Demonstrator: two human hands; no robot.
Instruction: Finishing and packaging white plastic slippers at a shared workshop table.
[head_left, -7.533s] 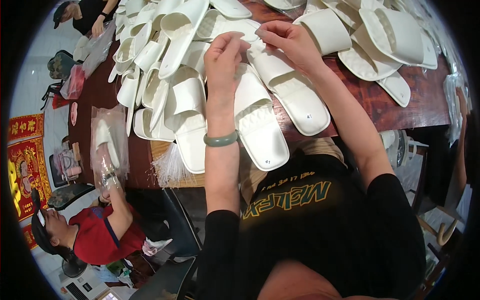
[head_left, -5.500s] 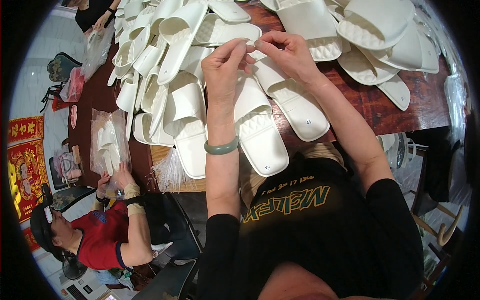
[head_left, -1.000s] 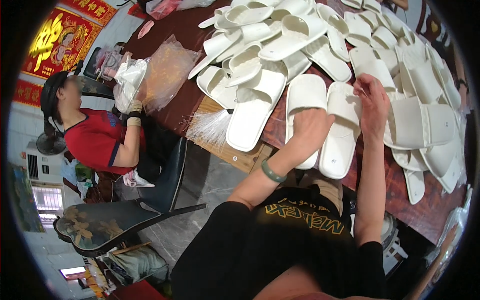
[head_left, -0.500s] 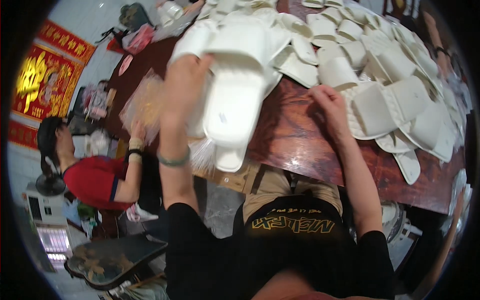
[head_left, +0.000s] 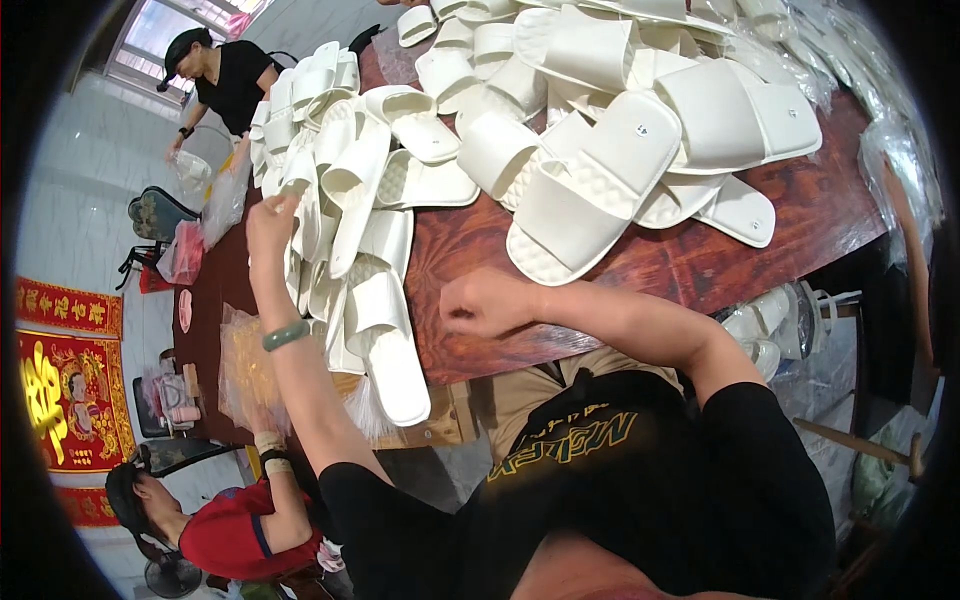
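Observation:
Two heaps of white slippers lie on the red-brown table. My left hand (head_left: 270,228), a green bangle on its wrist, is at the outer side of the left heap; its curled fingers pinch the edge of a white slipper (head_left: 304,205), partly hidden among the others. At the near end of this heap, one slipper (head_left: 395,375) pokes out past the table edge. My right hand (head_left: 488,302) is closed in a loose fist with nothing visible in it, low over the table (head_left: 455,245). Beyond it, a large slipper (head_left: 590,190) tops the right heap.
At the left, a person in a red shirt (head_left: 235,535) reaches toward a clear plastic bag (head_left: 255,365). Farther off, a person in black (head_left: 232,90) holds a bagged white item (head_left: 190,170). More plastic wrapping (head_left: 895,165) hangs at the far right.
The view has swung to the right. My left hand has carried a slipper from before me to the left heap. My right hand has drawn back from the right heap, closed.

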